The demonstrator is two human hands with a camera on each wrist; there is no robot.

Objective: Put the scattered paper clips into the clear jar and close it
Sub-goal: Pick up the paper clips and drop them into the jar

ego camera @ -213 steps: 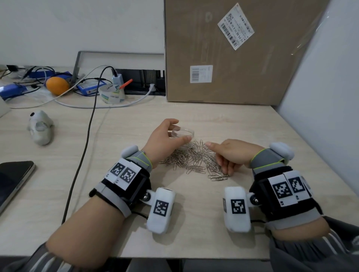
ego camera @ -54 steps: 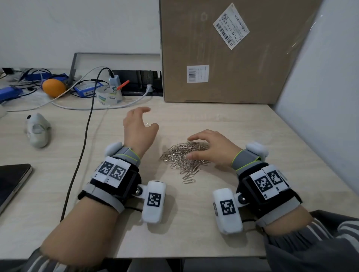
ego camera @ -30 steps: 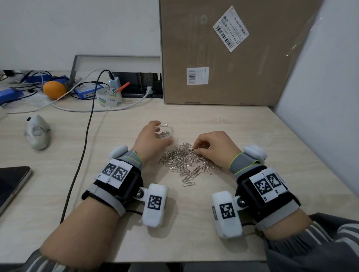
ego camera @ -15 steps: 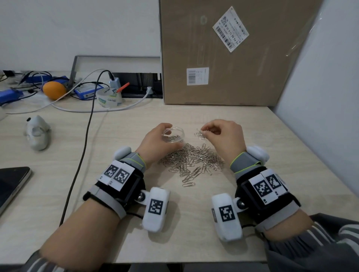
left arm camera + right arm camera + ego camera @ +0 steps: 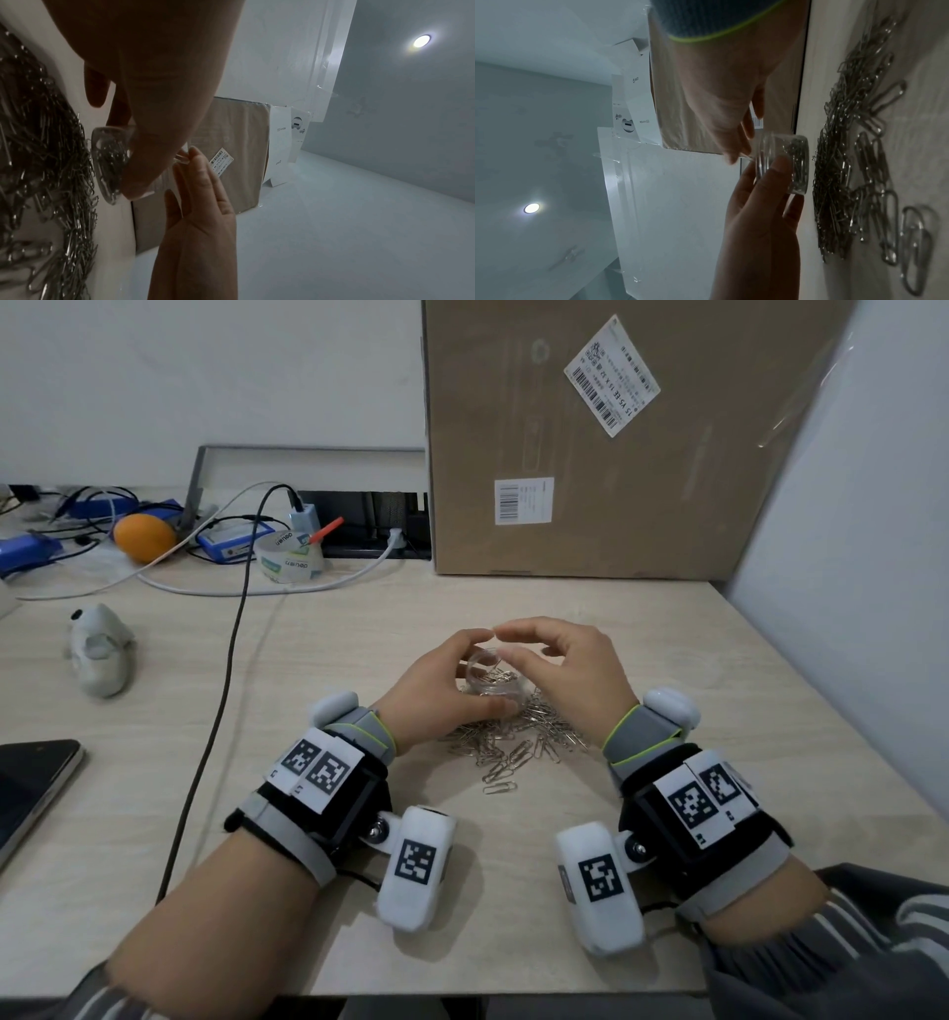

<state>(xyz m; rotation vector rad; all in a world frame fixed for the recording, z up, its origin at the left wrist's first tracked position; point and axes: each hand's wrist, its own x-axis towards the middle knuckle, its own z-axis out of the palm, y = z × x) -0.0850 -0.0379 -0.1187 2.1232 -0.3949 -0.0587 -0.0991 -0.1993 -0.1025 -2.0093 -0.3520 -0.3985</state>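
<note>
2 hands (image 5: 513, 680): jar (image 5: 490, 677) in left grip (image 5: 436, 690), right (image 5: 570, 675) above rim.

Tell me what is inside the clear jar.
A few silver paper clips lie on the bottom of the clear jar. The left hand covers its near side, so the count stays unclear.
</note>
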